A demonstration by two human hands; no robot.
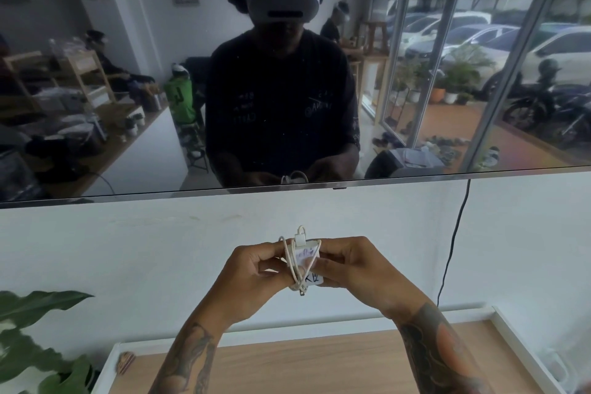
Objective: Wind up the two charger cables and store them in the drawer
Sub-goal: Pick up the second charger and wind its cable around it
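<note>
Winding looks close to finished on one white charger cable [292, 261], which is bundled in loops around a small white charger block [307, 257] held up in front of the wall, above the wooden surface [319, 361]. A plug end [300, 238] sticks up from the top of the bundle and a short tail with a connector [302, 291] hangs just below it, so the last bit of cable probably remains to be tucked in. No second cable shows anywhere in view, and no drawer can be made out, so whether the other cable has been dealt with cannot be told; storing appears to be ahead in any case. Both hands are closed on the bundle: the left hand [256, 269] pinches its left side with curled fingers against the loops, and the right hand [348, 265] grips the block from the right, fingers curled round it. The bundle sits between the two hands, touching both, clear of the surface below.
</note>
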